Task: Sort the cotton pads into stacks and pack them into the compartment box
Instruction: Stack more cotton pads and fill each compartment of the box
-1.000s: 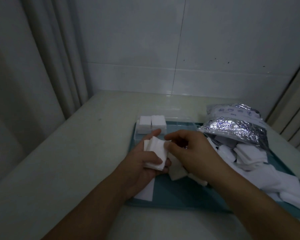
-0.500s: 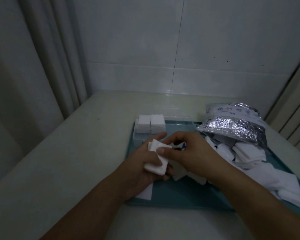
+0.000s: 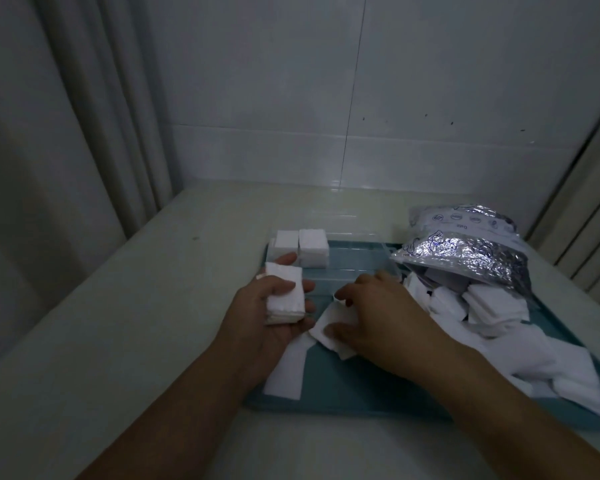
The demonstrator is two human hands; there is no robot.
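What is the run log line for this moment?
left hand: holds pad stack | right hand: picking loose pad from tray

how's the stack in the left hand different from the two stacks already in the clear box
The held stack is gripped in the left hand above the tray; the boxed stacks stand side by side in the compartment box. The held stack looks thinner than the boxed stacks. All are white square cotton pads.
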